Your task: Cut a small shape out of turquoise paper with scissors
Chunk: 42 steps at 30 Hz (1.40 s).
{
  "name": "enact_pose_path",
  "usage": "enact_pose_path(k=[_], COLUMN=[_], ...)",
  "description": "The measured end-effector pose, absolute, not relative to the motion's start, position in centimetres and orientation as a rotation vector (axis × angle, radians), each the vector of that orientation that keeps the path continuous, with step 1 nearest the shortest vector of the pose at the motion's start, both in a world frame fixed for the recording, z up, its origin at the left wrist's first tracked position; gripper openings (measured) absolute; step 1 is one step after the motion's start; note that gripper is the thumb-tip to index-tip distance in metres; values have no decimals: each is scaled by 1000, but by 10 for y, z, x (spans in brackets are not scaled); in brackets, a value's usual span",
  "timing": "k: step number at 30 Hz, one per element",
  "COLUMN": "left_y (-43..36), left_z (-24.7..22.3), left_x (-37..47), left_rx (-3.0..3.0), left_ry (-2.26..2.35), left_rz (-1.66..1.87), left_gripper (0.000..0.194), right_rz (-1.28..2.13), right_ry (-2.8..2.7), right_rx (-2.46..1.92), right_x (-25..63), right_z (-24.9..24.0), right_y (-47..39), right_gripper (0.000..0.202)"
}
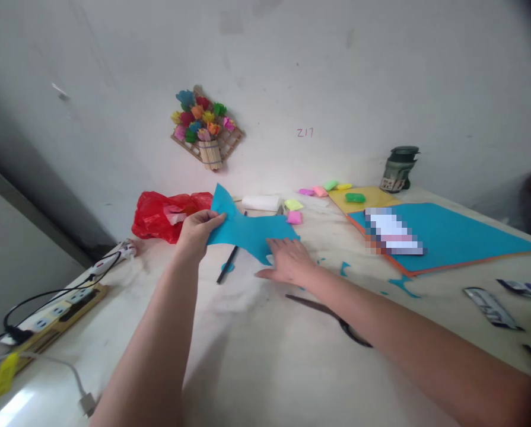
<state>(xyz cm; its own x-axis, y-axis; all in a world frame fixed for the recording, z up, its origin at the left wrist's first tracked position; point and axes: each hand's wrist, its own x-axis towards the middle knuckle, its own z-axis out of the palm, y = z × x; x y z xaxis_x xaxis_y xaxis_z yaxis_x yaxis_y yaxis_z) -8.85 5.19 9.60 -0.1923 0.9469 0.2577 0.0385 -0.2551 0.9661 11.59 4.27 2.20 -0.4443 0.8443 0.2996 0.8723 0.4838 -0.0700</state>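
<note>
A cut piece of blue paper [251,230] with curved edges hangs over the table in the middle. My left hand [197,232] pinches its left end between thumb and fingers. At the paper's right end, my right hand [291,261] touches the sheet with outstretched fingers, its thumb apart from them. Beneath the paper lies a black pen or pencil [226,268], partly covered, beside a small blue scrap [227,267]. Below my right forearm rest dark scissors [314,305], their handles partly hidden by the arm.
Blue paper scraps [403,286] lie to the right, near stacked coloured sheets [456,231] with a phone-like blurred object [394,231]. A red plastic bag [152,216], small coloured packets [294,217] and a bottle [399,169] stand toward the wall. A power strip [56,314] borders the left edge.
</note>
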Motion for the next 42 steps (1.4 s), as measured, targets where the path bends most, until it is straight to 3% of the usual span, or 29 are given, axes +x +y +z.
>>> enact_pose_path(k=[2, 4, 6, 11, 18, 30, 36, 39, 42], left_y=[49, 46, 43, 37, 51, 106, 108, 100, 92], left_z=[102, 107, 112, 123, 100, 10, 3, 18, 33], left_x=[-81, -77, -80, -99, -130, -117, -114, -107, -88], left_rx=[1323, 1316, 1315, 1326, 1282, 1203, 1321, 1436, 1543], left_ry=[1188, 1148, 1110, 1072, 1019, 1784, 2177, 2320, 2104], left_rz=[1576, 1629, 1721, 1896, 1947, 1747, 1546, 1668, 1726], left_gripper=[29, 29, 28, 26, 24, 31, 17, 13, 12], right_rz=[-185, -213, -161, -5, -80, 214, 226, 118, 53], right_ry=[-2465, -2492, -2482, -2190, -1824, -2144, -2127, -2143, -2165], right_rx=[-1446, -1499, -1601, -1783, -1528, -1654, -1701, -1667, -1637], right_x=[100, 92, 91, 103, 104, 117, 114, 112, 112], right_z=[25, 28, 33, 56, 86, 50, 32, 25, 20], right_y=[41, 41, 44, 57, 84, 161, 156, 145, 131], right_gripper=[73, 45, 31, 34, 44, 64, 53, 44, 36])
